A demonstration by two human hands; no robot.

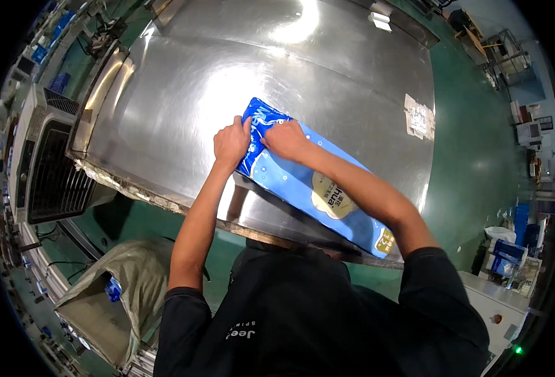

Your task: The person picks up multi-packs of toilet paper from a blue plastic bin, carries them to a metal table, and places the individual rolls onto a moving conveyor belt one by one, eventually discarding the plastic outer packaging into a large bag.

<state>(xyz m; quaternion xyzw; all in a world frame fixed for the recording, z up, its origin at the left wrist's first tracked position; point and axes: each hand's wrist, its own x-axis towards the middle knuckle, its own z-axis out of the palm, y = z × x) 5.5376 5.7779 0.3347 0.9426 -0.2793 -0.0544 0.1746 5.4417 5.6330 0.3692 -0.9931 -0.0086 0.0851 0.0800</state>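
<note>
A long blue plastic package [293, 182] lies slantwise on the metal table, its far end up and to the left, its near end by the front edge at the right. Its far end is darker blue film, wrinkled between my hands. My left hand [231, 143] grips the left edge of that film, thumb uppermost. Curled into a fist, my right hand [285, 139] is on the film just to the right, fingers closed on it. My right forearm crosses above the package and covers part of it. What the package contains is hidden.
The shiny metal table [353, 81] has a worn front edge. A torn paper label [419, 117] sticks to its right side, and a small white item [381, 21] lies at the far right. Left stands a grey machine with a grille [57, 157]; below it, an open sack [111, 301] holds blue film.
</note>
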